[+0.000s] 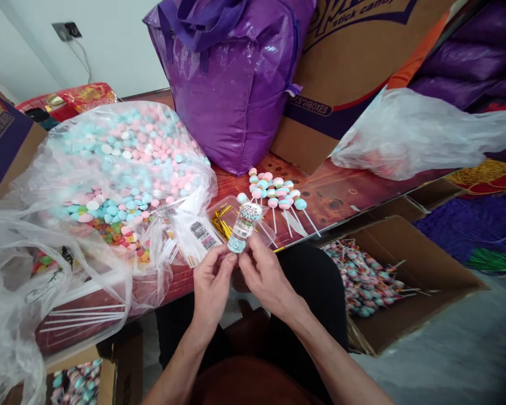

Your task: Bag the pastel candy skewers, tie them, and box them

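Between both hands, in front of my lap, is a small clear candy bag [243,226] with dark print and a barcode; whether a candy is inside I cannot tell. My left hand [213,281] pinches its lower end between thumb and fingers. From the other side my right hand [266,275] grips the same end, fingers curled. Just behind the bag, gold twist ties [222,222] lie in a clear plastic tray [233,201]. Several marshmallow-like candies on white sticks [278,190] lie beside it. To the left is a stack of printed clear bags [198,230].
A large clear sack of pink, blue and white candies [122,152] covers the left of the table [333,191]. Behind stand a purple bag [236,95] and a big carton [320,107]. Right, below the table edge, an open box [421,253] holds wrapped candies. White sticks [84,316] lie front left.
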### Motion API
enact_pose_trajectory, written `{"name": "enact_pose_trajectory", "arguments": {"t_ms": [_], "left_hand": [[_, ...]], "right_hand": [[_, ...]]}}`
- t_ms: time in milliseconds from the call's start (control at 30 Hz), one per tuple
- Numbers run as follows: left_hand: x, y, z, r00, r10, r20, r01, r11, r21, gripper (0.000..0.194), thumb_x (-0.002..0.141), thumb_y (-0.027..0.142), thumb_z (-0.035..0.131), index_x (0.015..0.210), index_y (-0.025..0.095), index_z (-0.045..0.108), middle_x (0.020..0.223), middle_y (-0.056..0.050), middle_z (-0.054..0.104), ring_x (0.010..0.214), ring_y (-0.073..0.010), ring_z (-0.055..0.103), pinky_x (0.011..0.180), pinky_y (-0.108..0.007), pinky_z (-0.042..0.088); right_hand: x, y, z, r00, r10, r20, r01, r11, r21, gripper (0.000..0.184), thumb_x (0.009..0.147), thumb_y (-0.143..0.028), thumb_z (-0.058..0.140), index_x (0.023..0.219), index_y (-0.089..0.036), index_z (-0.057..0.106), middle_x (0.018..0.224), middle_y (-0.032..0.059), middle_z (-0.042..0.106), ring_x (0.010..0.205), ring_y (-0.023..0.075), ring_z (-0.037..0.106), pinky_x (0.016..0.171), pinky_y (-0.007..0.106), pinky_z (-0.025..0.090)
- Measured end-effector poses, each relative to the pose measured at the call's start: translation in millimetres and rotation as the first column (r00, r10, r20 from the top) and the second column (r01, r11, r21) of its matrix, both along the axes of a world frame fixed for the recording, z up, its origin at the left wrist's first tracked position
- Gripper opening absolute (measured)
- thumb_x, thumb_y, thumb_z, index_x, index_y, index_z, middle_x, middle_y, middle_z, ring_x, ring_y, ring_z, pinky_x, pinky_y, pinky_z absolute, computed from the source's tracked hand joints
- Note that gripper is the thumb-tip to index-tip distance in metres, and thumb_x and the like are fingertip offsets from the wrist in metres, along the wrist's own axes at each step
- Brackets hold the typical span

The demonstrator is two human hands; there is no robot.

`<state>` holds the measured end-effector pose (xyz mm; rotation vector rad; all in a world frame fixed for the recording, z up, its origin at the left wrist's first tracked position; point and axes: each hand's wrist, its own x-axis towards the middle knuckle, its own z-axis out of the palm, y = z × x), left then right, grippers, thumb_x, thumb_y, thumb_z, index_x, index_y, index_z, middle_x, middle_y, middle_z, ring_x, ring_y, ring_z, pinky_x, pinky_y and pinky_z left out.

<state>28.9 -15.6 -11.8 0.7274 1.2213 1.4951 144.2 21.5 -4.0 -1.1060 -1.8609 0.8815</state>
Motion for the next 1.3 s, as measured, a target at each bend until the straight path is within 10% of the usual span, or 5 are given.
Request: {"name": "enact_pose_trajectory", "arguments": {"t_ms": [200,500,1033,1200,1300], "left_hand": [[-13.3,16.3,-0.8,0.857,0.019,0.514,0.092,0.977,-0.19,0.032,0.06,0.027,0.091,0.076,0.012,0.069,0.061,0.003,0.057,0.047,-0.0012,0.036,0.043,-0.013,0.028],[-14.7,12.6,10.4,0.793,0.077,0.604,0.126,0.95,-0.287,0.035,0.057,0.019,0.092,0.082,0.014,0.067,0.069,0.003,0.06,0.055,-0.0049,0.051,0.042,-0.012,0.034],[6.4,4.6,35.9,0.94,-0.218,0.261,0.195,0.975,0.11,0.054,0.083,0.068,0.059,0.069,0.018,0.072,0.101,-0.01,0.066,0.103,-0.0235,0.059,0.09,-0.032,0.048],[21.7,1.7,31.0,0.96,-0.255,0.117,0.259,0.966,-0.015,0.041,0.087,0.055,0.063,0.069,0.018,0.07,0.079,-0.005,0.061,0.083,-0.0186,0.054,0.083,-0.031,0.045],[30.7,4.1,26.4,0.948,-0.304,0.092,0.309,0.95,-0.046,0.03,0.081,0.044,0.074,0.068,0.017,0.073,0.081,-0.005,0.062,0.08,-0.0178,0.054,0.079,-0.03,0.045]], "right_hand": [[0.7,-1.1,-7.0,1.0,-0.014,0.013,0.01,0.96,0.281,0.023,0.099,-0.012,0.041,0.104,-0.021,0.062,0.093,0.0069,0.067,0.084,0.017,0.065,0.075,0.029,0.052],[8.1,15.1,-12.7,0.977,-0.006,0.212,-0.115,0.823,0.556,0.03,0.097,-0.016,0.046,0.104,-0.026,0.074,0.099,0.0081,0.075,0.086,0.0208,0.067,0.075,0.036,0.055],[16.6,-16.0,39.3,0.975,-0.161,-0.152,0.186,0.967,0.172,0.017,0.097,-0.013,0.044,0.084,-0.022,0.052,0.08,0.0014,0.057,0.076,0.016,0.056,0.07,0.029,0.046],[30.7,-27.7,45.5,0.959,-0.208,-0.192,0.246,0.948,0.201,0.015,0.093,-0.012,0.053,0.085,-0.022,0.06,0.079,0.0019,0.062,0.073,0.0163,0.058,0.068,0.028,0.047],[37.3,-40.7,33.0,0.931,-0.262,-0.254,0.254,0.965,-0.064,0.017,0.096,-0.023,0.054,0.085,-0.022,0.067,0.073,0.0009,0.062,0.065,0.0152,0.056,0.06,0.026,0.045]]}}
